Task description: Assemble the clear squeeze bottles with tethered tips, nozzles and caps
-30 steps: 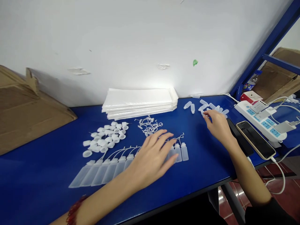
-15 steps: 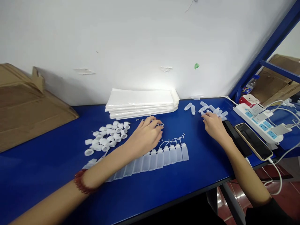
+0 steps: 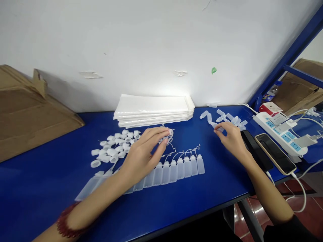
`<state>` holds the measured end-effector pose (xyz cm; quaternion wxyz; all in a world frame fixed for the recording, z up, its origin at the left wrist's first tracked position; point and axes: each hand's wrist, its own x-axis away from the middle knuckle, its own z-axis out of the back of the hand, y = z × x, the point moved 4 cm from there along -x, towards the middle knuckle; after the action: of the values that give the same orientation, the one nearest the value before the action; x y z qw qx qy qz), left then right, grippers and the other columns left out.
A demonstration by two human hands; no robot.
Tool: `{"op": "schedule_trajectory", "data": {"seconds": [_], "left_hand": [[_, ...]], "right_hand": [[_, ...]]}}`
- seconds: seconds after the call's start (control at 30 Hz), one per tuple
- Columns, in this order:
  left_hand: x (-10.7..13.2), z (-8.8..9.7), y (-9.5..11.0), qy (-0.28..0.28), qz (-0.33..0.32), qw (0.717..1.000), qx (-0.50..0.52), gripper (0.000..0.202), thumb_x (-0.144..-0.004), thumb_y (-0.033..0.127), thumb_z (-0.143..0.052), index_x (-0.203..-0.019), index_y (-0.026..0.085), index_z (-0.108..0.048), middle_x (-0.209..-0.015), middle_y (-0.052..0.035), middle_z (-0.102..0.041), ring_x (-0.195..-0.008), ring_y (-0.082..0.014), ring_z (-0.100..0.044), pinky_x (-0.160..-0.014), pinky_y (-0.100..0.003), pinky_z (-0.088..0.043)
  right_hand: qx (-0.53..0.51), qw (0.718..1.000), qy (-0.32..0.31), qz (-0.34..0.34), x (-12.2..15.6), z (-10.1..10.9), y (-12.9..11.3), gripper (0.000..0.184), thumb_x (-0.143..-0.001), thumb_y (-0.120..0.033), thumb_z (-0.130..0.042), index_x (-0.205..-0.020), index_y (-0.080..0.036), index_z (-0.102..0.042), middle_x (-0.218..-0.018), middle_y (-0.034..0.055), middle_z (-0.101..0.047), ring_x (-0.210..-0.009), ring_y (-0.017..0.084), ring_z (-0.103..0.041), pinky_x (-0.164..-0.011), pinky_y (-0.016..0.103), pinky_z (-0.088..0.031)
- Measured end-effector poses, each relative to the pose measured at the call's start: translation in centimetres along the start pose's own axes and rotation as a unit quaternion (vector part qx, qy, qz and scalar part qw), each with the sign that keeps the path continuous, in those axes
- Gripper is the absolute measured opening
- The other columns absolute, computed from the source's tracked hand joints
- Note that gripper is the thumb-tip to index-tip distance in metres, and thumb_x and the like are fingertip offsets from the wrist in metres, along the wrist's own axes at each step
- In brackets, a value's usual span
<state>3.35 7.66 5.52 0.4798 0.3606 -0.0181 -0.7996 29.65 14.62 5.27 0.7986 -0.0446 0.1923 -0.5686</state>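
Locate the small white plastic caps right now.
In the head view, the small white plastic caps lie left of centre on the blue table, just left of the left hand and beyond the row of translucent plastic bottles.

The blue table (image 3: 222, 181) is viewed from near and above by 1 head-worn camera, aimed forward and down, with the white wall (image 3: 151, 43) framed at 12 o'clock.

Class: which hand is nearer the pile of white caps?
Left. The left hand is just right of the white caps; the right hand is farther right, at the translucent pieces.
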Motion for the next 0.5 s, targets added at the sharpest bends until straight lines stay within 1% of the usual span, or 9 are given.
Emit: {"op": "schedule_trajectory", "data": {"seconds": [0.07, 0.13, 0.2, 0.27, 0.37, 0.43, 0.5], "left_hand": [[0.3, 0.5, 0.7, 0.022, -0.003, 0.999, 0.039, 0.022, -0.098, 0.021, -0.048, -0.113, 0.017, -0.063, -0.114, -0.0104, -0.069, -0.108, -0.0232, -0.065, -0.074, -0.034, -0.062], [0.6, 0.6, 1.3, 0.015, -0.004, 0.997, 0.075, 0.018, -0.097, 0.019, -0.049, -0.107, 0.019, -0.064, -0.107, -0.0069, -0.071, -0.101, -0.0201, -0.069, -0.067, -0.028, -0.061], [0.9, 0.4, 1.8, 0.001, -0.002, 0.995, 0.104, 0.014, -0.096, 0.019, -0.051, -0.101, 0.020, -0.064, -0.099, -0.0043, -0.072, -0.092, -0.0176, -0.071, -0.065, -0.027, -0.061], [1.1, 0.1, 2.2, -0.015, 0.003, 0.992, 0.125, 0.012, -0.096, 0.018, -0.052, -0.096, 0.021, -0.063, -0.095, -0.0032, -0.073, -0.086, -0.0160, -0.071, -0.065, -0.026, -0.061], [1.4, 0.1, 2.7, -0.025, 0.003, 0.990, 0.137, 0.009, -0.095, 0.017, -0.053, -0.095, 0.021, -0.062, -0.092, -0.0032, -0.072, -0.084, -0.0153, -0.071, -0.064, -0.024, -0.060], [1.5, 0.1, 3.1, -0.027, -0.007, 0.992, 0.126, 0.010, -0.096, 0.017, -0.053, -0.097, 0.020, -0.061, -0.093, -0.0042, -0.071, -0.083, -0.0148, -0.070, -0.060, -0.022, -0.058], [1.7, 0.0, 3.5, -0.030, -0.030, 0.993, 0.106, 0.011, -0.096, 0.015, -0.051, -0.099, 0.019, -0.060, -0.093, -0.0053, -0.070, -0.082, -0.0145, -0.069, -0.061, -0.022, -0.057]], "right_hand": [[-0.053, 0.998, 0.015, 0.014, 0.5, 0.4, -1.0, 0.009, -0.090, -0.017, -0.056, -0.090, -0.019, -0.065, -0.095, 0.0053, -0.071, -0.092, 0.021, -0.064, -0.084, 0.033, -0.049], [-0.153, 0.987, 0.022, 0.032, 1.1, 0.7, -2.0, 0.006, -0.090, -0.023, -0.060, -0.086, -0.020, -0.062, -0.087, 0.0024, -0.070, -0.084, 0.018, -0.065, -0.078, 0.030, -0.050], [-0.262, 0.963, -0.006, 0.056, 1.6, 0.7, -3.1, 0.009, -0.089, -0.028, -0.063, -0.085, -0.020, -0.060, -0.084, 0.0011, -0.068, -0.079, 0.016, -0.064, -0.074, 0.029, -0.050], [-0.331, 0.938, -0.060, 0.082, 2.1, 0.5, -4.1, 0.011, -0.088, -0.030, -0.066, -0.088, -0.020, -0.060, -0.086, 0.0009, -0.069, -0.079, 0.016, -0.064, -0.073, 0.028, -0.050], [-0.380, 0.910, -0.124, 0.111, 2.5, 0.1, -5.2, 0.014, -0.087, -0.030, -0.067, -0.097, -0.021, -0.061, -0.091, 0.0021, -0.071, -0.082, 0.016, -0.066, -0.075, 0.029, -0.052], [-0.388, 0.902, -0.143, 0.123, 2.8, -0.1, -5.7, 0.016, -0.088, -0.030, -0.067, -0.100, -0.021, -0.062, -0.095, 0.0035, -0.072, -0.084, 0.016, -0.067, -0.075, 0.030, -0.053], [-0.385, 0.901, -0.150, 0.136, 3.0, -0.2, -6.0, 0.015, -0.089, -0.029, -0.066, -0.101, -0.021, -0.064, -0.099, 0.0043, -0.072, -0.086, 0.016, -0.067, -0.075, 0.029, -0.053]]}}
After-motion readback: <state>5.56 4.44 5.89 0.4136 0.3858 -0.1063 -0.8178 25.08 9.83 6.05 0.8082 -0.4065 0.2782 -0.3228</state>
